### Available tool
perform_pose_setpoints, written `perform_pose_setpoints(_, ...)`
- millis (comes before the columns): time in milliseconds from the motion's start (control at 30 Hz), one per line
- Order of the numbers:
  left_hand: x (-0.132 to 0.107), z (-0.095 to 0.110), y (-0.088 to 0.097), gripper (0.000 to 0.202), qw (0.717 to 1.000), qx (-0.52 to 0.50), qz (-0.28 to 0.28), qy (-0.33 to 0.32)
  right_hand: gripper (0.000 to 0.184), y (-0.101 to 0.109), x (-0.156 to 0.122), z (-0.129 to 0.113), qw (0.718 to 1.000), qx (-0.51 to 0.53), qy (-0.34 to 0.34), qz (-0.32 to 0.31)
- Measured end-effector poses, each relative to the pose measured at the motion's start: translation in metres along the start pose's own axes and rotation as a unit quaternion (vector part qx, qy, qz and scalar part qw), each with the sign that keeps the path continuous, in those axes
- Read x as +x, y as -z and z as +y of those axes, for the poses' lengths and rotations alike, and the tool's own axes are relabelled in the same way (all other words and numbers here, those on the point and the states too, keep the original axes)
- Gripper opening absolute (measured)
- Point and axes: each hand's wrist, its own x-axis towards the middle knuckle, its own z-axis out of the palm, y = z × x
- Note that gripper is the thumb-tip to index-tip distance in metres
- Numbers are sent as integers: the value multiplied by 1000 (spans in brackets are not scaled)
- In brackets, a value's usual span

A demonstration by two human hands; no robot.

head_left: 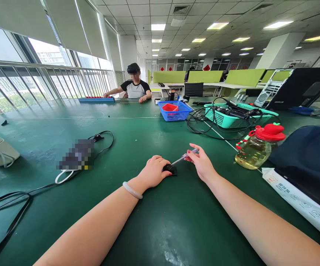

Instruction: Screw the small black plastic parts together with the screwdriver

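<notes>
My left hand (156, 171) rests on the green table, its fingers closed around a small black piece (173, 170) that lies flat. What exactly this piece is, I cannot make out, since the hand covers part of it. A screwdriver (182, 158) with a clear purplish handle is pinched in my right hand (200, 162). Its metal shaft slants down to the left, and the tip meets the black piece beside my left thumb. A pale bangle (132, 190) circles my left wrist.
A blurred dark device (78, 153) with cables lies left. Ahead are a blue basket (175, 111) and a teal basket (226, 120) of tangled cables. A red-lidded jar (255, 149), dark bag (309, 159) and white packet (295, 201) stand right. Across the table sits a person (135, 87) near a blue tray (96, 99).
</notes>
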Motion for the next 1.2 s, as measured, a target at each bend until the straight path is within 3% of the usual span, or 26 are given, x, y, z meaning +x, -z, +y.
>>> perform_pose_setpoints(433, 0, -3, -2, 33, 1000, 4, -1, -5, 63, 1, 1, 2, 999, -12, 11, -30)
perform_pose_setpoints(633, 0, -5, -4, 32, 1000, 4, 6, -12, 58, 1, 0, -2, 1000, 1, 24, 0)
perform_pose_setpoints(833, -1, -3, -2, 33, 1000, 5, -3, -12, 54, -1, -3, -4, 1000, 9, 8, -28)
perform_pose_setpoints(1000, -1, -4, -3, 32, 1000, 2, -2, -15, 55, 0, -1, -3, 1000, 6, 18, -6)
perform_pose_setpoints(1200, 0, -5, -4, 31, 1000, 3, 4, -22, 58, 0, -1, -2, 999, 1, 26, -47)
